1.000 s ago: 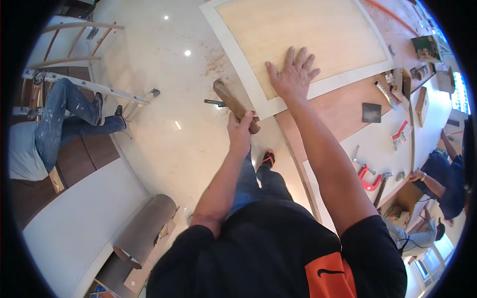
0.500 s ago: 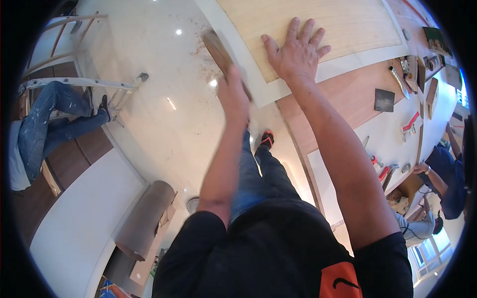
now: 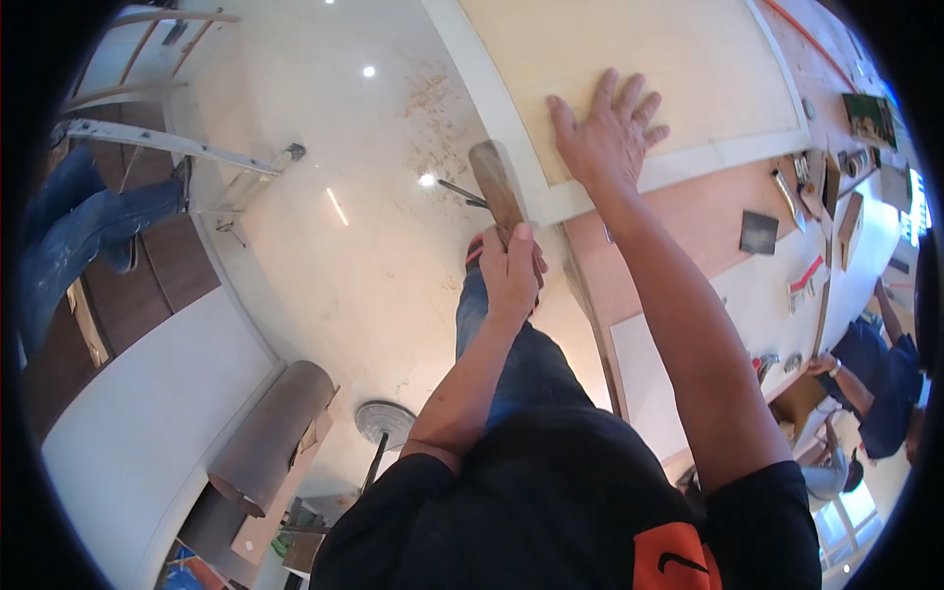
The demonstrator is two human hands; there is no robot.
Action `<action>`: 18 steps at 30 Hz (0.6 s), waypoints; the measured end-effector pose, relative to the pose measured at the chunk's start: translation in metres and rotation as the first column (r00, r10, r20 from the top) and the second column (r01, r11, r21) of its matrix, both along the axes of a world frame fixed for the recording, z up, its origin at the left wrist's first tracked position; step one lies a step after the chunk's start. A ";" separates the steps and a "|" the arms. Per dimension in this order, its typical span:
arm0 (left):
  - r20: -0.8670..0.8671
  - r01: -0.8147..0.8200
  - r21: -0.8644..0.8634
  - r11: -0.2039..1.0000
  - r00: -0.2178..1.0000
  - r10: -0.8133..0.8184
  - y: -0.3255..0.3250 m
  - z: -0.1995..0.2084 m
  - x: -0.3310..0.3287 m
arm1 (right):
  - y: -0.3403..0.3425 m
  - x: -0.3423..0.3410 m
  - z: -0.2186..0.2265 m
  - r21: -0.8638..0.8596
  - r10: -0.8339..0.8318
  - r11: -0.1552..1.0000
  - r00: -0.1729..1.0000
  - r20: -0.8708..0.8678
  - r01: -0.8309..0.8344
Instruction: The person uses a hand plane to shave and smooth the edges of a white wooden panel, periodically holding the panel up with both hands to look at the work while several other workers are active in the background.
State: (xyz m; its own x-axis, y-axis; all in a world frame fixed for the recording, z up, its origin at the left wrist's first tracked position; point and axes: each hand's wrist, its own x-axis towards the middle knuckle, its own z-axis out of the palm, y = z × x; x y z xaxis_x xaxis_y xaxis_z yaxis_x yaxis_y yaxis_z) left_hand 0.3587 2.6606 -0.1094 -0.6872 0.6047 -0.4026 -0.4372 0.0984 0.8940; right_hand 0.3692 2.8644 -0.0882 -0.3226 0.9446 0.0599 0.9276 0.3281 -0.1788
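Observation:
In my left hand (image 3: 510,273) is a long, narrow wooden block (image 3: 498,185), worn brown, its far end pointing away from me. The block lies along the near-left corner of a pale wood panel (image 3: 639,59) with a white border; whether it touches the edge I cannot tell. My right hand (image 3: 612,146) rests flat on the panel near its front border, fingers spread, holding nothing. Under the panel is a pinkish-brown board (image 3: 678,211) on the workbench.
Reddish-brown dust (image 3: 431,108) lies on the glossy floor. A dark square pad (image 3: 758,233) and a red-handled tool (image 3: 805,283) are on the bench at right. A person in dark blue (image 3: 878,379) stands beyond it. At left are a ladder (image 3: 167,143), another person's legs (image 3: 93,221) and a brown roll (image 3: 275,433).
My left hand has drawn the wooden block back toward me along the panel's left edge. My right hand stays planted on the panel. The view has shifted slightly.

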 end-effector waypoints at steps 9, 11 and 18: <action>-0.311 -0.045 -0.110 0.993 0.951 0.009 0.181 -0.010 -0.258 | -0.008 -0.015 0.006 -0.064 0.024 0.998 0.997 0.068 -0.020; -0.216 -0.039 -0.098 0.994 0.976 0.017 0.198 -0.011 -0.275 | -0.007 -0.015 0.002 -0.087 0.019 0.996 0.996 0.088 -0.012; -0.210 0.071 -0.310 0.948 0.967 -0.141 0.046 -0.016 -0.071 | 0.009 -0.012 0.003 -0.078 -0.003 0.997 0.985 0.171 0.017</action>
